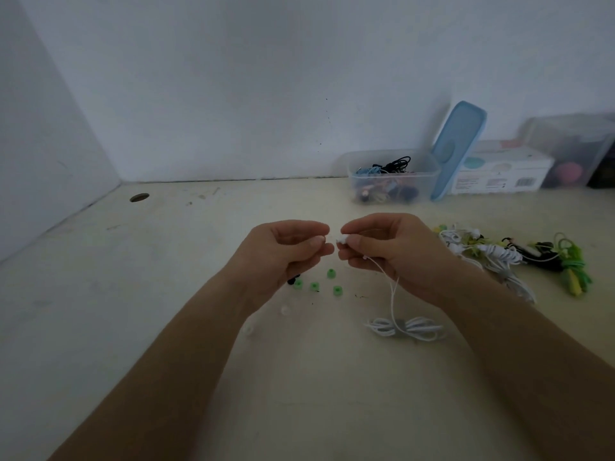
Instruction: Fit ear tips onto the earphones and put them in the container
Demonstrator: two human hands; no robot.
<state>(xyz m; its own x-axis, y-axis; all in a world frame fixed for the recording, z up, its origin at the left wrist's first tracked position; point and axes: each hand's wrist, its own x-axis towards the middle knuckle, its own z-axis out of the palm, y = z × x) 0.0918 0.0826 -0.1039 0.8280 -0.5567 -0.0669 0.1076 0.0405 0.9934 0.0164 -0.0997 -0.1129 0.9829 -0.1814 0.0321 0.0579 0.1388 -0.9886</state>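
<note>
My right hand (386, 247) pinches the white earbud (341, 240) of a white earphone whose cord drops to a bundled coil (404, 327) on the table. My left hand (286, 251) is held just left of it, thumb and forefinger pinched together; something small and pale may be between them, too small to tell. Several green ear tips (314, 286) lie on the table below my hands, with two white ear tips (284, 309) nearer me. The clear container (392, 176), with earphones inside, stands open at the back.
A blue lid (457, 148) leans against the container. A white box (499, 174) and a clear bin (572, 148) stand to its right. A tangle of white, green and black earphones (512, 254) lies at the right. A round hole (139, 197) is in the tabletop at the far left.
</note>
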